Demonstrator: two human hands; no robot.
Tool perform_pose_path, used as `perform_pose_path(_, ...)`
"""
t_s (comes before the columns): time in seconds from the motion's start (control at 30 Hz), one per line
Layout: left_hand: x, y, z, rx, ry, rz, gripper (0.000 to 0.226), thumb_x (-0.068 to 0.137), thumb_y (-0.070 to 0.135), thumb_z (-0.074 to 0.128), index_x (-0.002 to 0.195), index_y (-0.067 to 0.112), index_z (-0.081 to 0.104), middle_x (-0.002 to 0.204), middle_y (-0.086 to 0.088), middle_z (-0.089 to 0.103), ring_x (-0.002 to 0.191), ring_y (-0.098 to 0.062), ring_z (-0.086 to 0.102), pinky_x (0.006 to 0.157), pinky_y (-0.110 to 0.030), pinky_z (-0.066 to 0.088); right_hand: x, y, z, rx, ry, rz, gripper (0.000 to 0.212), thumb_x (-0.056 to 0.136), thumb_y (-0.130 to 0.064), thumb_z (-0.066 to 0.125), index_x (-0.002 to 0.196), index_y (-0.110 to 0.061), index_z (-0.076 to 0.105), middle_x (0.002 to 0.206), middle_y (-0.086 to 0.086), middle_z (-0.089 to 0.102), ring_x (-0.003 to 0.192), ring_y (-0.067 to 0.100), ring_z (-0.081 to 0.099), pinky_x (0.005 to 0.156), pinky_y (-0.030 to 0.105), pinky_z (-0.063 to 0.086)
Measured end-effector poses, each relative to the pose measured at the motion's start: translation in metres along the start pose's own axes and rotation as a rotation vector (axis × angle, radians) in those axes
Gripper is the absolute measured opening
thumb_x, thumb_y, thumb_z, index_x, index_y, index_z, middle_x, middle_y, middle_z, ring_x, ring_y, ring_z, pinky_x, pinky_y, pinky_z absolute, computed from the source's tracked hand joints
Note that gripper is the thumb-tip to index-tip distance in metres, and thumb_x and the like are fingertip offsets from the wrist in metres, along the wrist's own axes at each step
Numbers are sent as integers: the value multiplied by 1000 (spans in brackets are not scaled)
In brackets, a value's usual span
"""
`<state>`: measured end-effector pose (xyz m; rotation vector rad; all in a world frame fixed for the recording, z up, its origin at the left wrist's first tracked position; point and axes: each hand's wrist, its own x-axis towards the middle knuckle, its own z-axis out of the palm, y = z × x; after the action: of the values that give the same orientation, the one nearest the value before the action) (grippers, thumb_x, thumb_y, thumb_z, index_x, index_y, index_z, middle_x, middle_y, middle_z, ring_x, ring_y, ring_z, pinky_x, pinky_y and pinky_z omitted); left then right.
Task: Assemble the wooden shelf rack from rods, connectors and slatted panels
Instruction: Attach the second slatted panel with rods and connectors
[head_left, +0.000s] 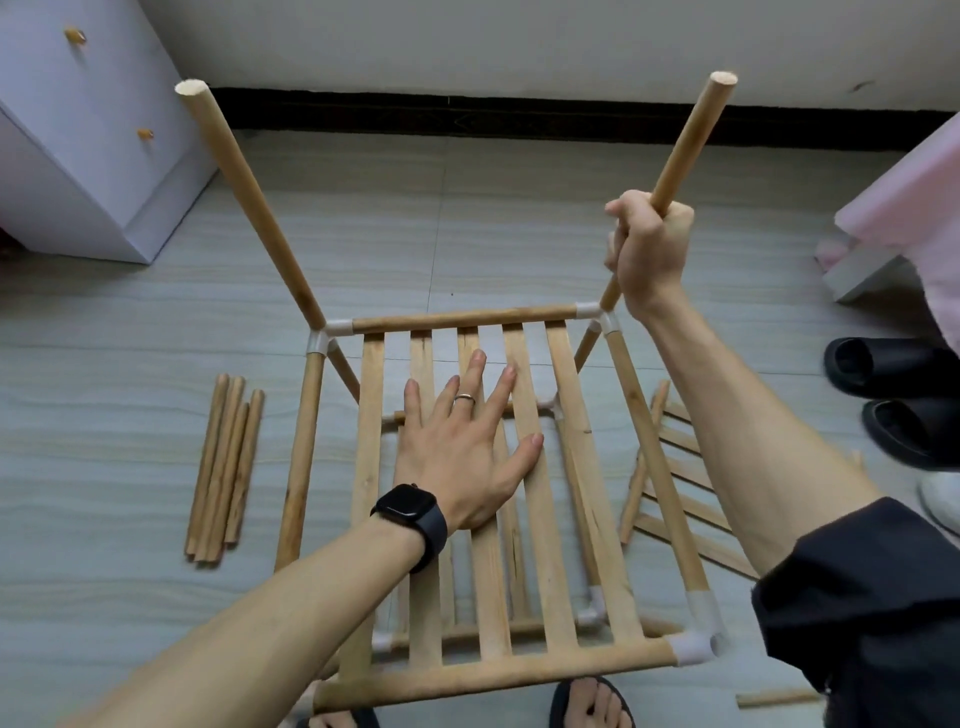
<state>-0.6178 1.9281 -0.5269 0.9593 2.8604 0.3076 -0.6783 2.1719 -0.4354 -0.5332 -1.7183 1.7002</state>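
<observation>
The half-built wooden rack stands on the floor in front of me. Its top slatted panel (550, 519) sits in a frame of rods joined by white corner connectors (693, 649). My left hand (462, 447) lies flat on the slats with fingers spread. My right hand (647, 249) grips the far right upright rod (691, 135) just above its corner connector (592, 312). A second upright rod (244, 192) rises from the far left connector (324, 335). A lower shelf level shows dimly through the slats.
Several loose rods (223, 467) lie on the floor to the left. Another slatted panel (675, 488) lies on the right, and a short rod (779, 697) lies beside it. A white drawer cabinet (78, 130) stands far left. Black slippers (893, 400) and pink furniture (914, 208) are on the right.
</observation>
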Motion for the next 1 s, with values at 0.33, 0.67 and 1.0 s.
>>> perform_pose_path(0.33, 0, 2, -6, 9, -35, -44, 79, 86, 83, 5, 154, 48, -12, 166, 8, -16, 155, -22, -1, 117, -53, -16, -24, -2, 26, -173, 282, 13, 44, 102, -42, 53, 65, -23, 38, 52, -13, 41, 48, 2, 41, 51, 22, 37)
perform_pose_path(0.67, 0, 1, -3, -20, -12, -17, 78, 87, 82, 5, 154, 48, -13, 166, 7, -17, 155, -20, 0, 116, -53, -19, -5, 6, 11, -77, 99, -3, 35, 77, -14, 55, 49, -19, 37, 43, -2, 34, 45, 21, 35, 45, 33, 27)
perform_pose_path(1.0, -1, 5, -9, -11, -31, -53, 78, 86, 82, 7, 155, 49, -10, 167, 9, -14, 154, -21, 8, 119, -54, -15, -22, 8, 24, -213, 305, 37, 47, 101, -49, 50, 64, -24, 37, 52, -12, 40, 44, 3, 41, 47, 18, 35)
